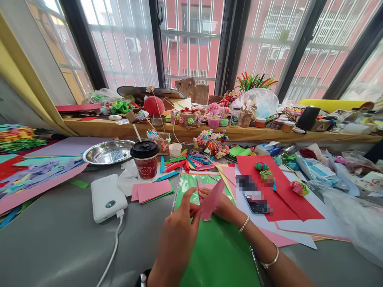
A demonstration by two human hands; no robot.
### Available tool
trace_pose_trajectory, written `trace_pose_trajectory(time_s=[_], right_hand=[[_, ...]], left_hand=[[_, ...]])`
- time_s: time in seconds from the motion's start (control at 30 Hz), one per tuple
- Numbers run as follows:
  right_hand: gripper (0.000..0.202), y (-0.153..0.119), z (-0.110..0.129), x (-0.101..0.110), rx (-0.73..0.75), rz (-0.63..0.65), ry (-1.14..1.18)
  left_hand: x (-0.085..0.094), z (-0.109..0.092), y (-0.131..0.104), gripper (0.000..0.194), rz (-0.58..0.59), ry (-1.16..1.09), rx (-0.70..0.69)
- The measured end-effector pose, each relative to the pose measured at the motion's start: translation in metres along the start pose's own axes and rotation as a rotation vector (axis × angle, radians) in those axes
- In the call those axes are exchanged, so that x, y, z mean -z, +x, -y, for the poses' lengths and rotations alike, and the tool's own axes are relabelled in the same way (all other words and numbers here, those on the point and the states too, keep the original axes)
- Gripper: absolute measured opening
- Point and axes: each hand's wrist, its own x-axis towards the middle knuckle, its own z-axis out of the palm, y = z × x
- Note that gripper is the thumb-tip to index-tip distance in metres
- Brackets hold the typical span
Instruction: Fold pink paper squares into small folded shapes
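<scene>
"What was at the far left of the hands?"

"A white power bank point(109, 197) on the grey surface point(60, 243), then a lidded cup point(146, 161) with small pink pieces point(154, 190) just nearer the person."

"And the left hand point(178, 229)?"

"Its thumb and fingers were pinched together on the near, lower edge of the raised pink sheet point(213, 199)."

"Where was the ruler point(200, 186)?"

"Flat on the green paper point(223, 255), between the hands, its long axis running away from the person. The pink sheet stood tilted over it, slanting up to the right."

"Which hand was nearer the ruler?"

"The right hand point(226, 207): its fingers reached leftward onto it (whether they gripped anything, I couldn't tell; the sheet hid them partly)."

"Farther right?"

"A phone point(257, 206) and red paper point(287, 199)."
</scene>
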Motion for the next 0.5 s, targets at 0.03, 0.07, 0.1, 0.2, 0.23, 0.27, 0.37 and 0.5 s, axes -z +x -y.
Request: trace_pose_trajectory(time_s=[0.03, 0.07, 0.1, 0.2, 0.23, 0.27, 0.37, 0.5], right_hand=[[0.021, 0.0, 0.0, -0.001, 0.0, 0.01, 0.002], [0.022, 0.0, 0.0, -0.001, -0.014, 0.012, 0.002], [0.022, 0.001, 0.001, 0.0, -0.038, 0.005, 0.0], [0.019, 0.002, 0.004, 0.002, -0.086, -0.011, 0.009], [0.019, 0.003, 0.005, 0.003, -0.069, -0.004, 0.029], [0.021, 0.003, 0.006, 0.004, -0.036, 0.005, 0.059], [0.029, 0.004, 0.006, 0.006, 0.049, -0.008, 0.154], [0.036, 0.003, 0.003, 0.006, 0.038, -0.029, 0.208]], left_hand=[[0.003, 0.002, 0.003, 0.036, 0.013, -0.052, 0.01], [0.005, 0.005, 0.007, 0.036, 0.03, -0.094, 0.026], [0.006, 0.01, 0.013, 0.036, 0.044, -0.123, 0.047], [0.005, 0.033, 0.035, 0.036, 0.049, -0.145, 0.097], [0.003, 0.043, 0.043, 0.036, 0.069, -0.127, 0.118], [0.0, 0.054, 0.05, 0.036, 0.084, -0.099, 0.142], [-0.009, 0.085, 0.063, 0.041, 0.164, -0.032, 0.239], [-0.017, 0.104, 0.063, 0.037, 0.224, -0.04, 0.308]])
